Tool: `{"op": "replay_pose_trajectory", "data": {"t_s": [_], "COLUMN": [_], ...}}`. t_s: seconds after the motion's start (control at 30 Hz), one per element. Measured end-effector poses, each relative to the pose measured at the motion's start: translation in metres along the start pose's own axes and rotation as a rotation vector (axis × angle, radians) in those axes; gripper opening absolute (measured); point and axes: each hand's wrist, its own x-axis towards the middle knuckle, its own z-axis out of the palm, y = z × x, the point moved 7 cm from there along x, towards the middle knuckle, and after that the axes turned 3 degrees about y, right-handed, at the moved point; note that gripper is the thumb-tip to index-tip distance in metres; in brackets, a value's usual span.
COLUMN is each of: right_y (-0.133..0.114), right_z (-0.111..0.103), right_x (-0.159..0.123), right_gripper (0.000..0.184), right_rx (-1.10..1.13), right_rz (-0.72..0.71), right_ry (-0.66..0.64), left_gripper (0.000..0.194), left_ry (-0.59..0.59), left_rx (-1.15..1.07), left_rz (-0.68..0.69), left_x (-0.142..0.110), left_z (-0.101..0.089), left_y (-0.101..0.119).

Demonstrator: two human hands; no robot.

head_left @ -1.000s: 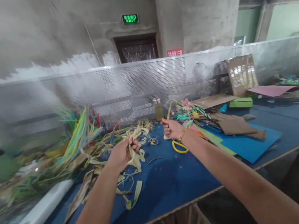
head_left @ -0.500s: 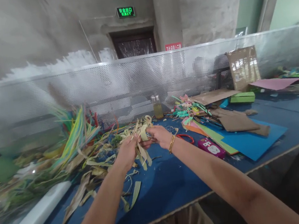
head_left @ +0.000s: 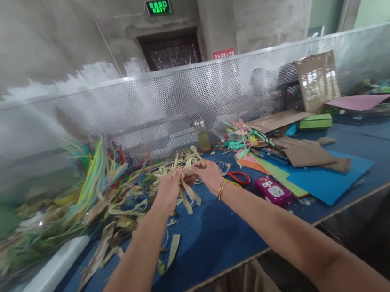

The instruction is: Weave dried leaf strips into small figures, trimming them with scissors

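Above the blue tabletop (head_left: 220, 237), my left hand (head_left: 169, 189) and my right hand (head_left: 210, 176) meet over a pale bunch of dried leaf strips (head_left: 188, 199), which look like corn husk. My left fingers are closed round the bunch from the left. On the other side, my right thumb and fingers pinch a strip of it, with a gold bracelet at that wrist. Loose ends hang below the hands, and my fingers partly hide the middle. Behind the hands lies a heap of similar strips (head_left: 162, 171). Red-handled scissors (head_left: 240, 178) lie right of my right hand.
A purple box (head_left: 273, 191) with a white front sits beside coloured paper sheets (head_left: 330, 181). A lidded bottle (head_left: 202, 138) stands by the perforated metal screen (head_left: 161, 102). On the left lie a long white device (head_left: 49, 277) and a bundle of coloured strips (head_left: 95, 175).
The view has shifted slightly. My right hand has turned and its fingers have moved along the strip; the broad loop between my hands is now mostly covered. Both hands keep hold.
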Motion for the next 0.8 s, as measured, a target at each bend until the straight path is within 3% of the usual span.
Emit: {"op": "replay_pose_trajectory", "data": {"t_s": [0.13,0.27,0.4,0.53,0.6,0.67,0.8], "right_y": [0.0,0.005,0.007,-0.003,-0.011,-0.017,-0.022], "right_z": [0.0,-0.014,-0.015,-0.008,-0.002,0.003,0.003], "right_x": [-0.001,0.01,0.018,0.011,0.002,-0.007,-0.006], "right_gripper": [0.024,0.02,0.01,0.018,0.022,0.021,0.005], "right_rx": [0.085,0.372,0.582,0.626,0.6,0.549,0.436], "right_rz": [0.051,0.261,0.446,0.454,0.434,0.401,0.23], "right_ry": [-0.021,-0.012,-0.215,-0.447,-0.608,-0.73,-0.764], "left_gripper": [0.023,0.017,0.024,0.026,0.024,0.021,0.026], "left_ry": [0.001,0.147,0.177,0.192,0.152,0.038,-0.158], "left_rx": [0.007,-0.075,-0.198,-0.253,-0.25,-0.232,-0.101], "left_rz": [-0.006,-0.011,0.021,-0.032,-0.101,-0.131,-0.047], "left_x": [0.001,0.005,0.015,0.02,0.019,0.016,0.01], "left_z": [0.005,-0.01,-0.028,-0.041,-0.043,-0.038,-0.029], "left_y": [-0.001,0.013,0.026,0.018,0.009,0.005,0.008]}}
